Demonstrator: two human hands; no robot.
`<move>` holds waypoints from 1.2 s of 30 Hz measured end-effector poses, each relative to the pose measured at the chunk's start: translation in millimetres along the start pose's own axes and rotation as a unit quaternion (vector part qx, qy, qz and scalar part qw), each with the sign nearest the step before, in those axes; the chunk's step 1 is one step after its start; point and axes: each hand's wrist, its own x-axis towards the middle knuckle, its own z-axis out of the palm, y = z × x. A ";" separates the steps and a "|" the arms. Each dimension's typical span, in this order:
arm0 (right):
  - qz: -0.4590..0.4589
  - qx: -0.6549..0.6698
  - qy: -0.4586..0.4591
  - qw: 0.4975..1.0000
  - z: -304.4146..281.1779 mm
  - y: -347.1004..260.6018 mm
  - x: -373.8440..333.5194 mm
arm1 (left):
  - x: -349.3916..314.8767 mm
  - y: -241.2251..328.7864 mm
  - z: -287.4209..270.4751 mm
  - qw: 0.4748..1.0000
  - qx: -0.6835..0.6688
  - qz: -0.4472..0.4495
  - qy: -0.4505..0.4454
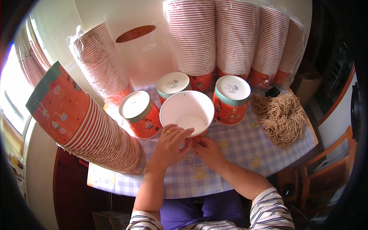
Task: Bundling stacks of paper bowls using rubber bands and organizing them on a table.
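Note:
A red paper bucket (186, 109) with a white inside stands in front of me, its open mouth tilted towards me. My left hand (174, 143) is closed on its near rim, thumb outside and fingertips reaching over the edge. Just right of it, my right hand (209, 152) pinches at the bucket's near outer side. A thin beige cord (191, 162) dangles in a small curl below my fingers; its upper end is hidden by them. Upside-down buckets stand around it: one at left (142, 119), one behind (172, 83) and one at right (232, 99).
A tall nested stack of buckets (103, 130) leans at the left. Plastic-wrapped stacks (191, 38) line the back, with another (101, 61) at back left. A tangled heap of beige cords (281, 119) lies at right on the checked tablecloth (237, 165). A wooden chair (329, 168) stands beyond.

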 end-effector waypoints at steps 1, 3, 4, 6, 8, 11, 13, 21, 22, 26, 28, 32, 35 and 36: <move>0.000 0.000 0.000 1.000 -0.3 0.5 0.1 | 0.0 -0.1 0.2 1.000 0.005 0.003 -0.005; -0.007 -0.005 0.003 1.000 0.5 1.8 0.6 | -0.4 -0.5 0.4 1.000 0.004 0.003 0.000; -0.007 -0.005 0.002 1.000 0.7 1.8 0.6 | -0.8 -0.8 0.7 1.000 0.003 0.003 0.005; -0.004 -0.012 0.003 1.000 0.9 1.9 0.5 | -2.6 -2.6 1.8 1.000 0.003 0.005 0.010; -0.006 -0.014 0.006 1.000 1.7 1.3 0.1 | -3.6 -3.4 2.6 1.000 0.002 0.007 0.015; -0.007 -0.015 0.008 1.000 0.2 3.7 0.9 | -4.5 -4.3 3.8 1.000 -0.005 -0.004 0.013; -0.006 -0.015 0.007 1.000 0.3 3.9 1.0 | -5.7 -5.8 4.9 1.000 0.002 0.004 0.018; -0.034 -0.026 0.011 0.999 -1.6 9.0 3.2 | -5.5 -5.8 5.6 1.000 -0.001 0.001 0.023; -0.034 -0.026 0.012 0.999 -1.5 7.9 2.8 | -5.2 -5.4 5.1 1.000 -0.002 -0.001 0.023; -0.016 -0.036 0.003 0.999 -1.7 4.4 2.3 | -4.1 -5.2 3.5 1.000 -0.015 -0.009 0.015; -0.017 -0.034 0.000 0.999 -2.0 4.1 2.3 | -4.6 -5.2 2.8 0.999 -0.022 -0.025 0.005; -0.017 -0.025 0.008 1.000 -2.0 0.9 1.4 | -4.9 -7.3 1.8 1.000 0.001 -0.026 0.015; -0.009 -0.043 0.011 0.999 -6.2 -7.2 0.6 | -1.6 -5.2 -3.1 0.999 0.021 -0.039 0.030; 0.003 -0.053 0.004 0.999 -8.9 -10.2 0.2 | 0.0 -3.8 -5.3 0.998 0.028 -0.042 0.046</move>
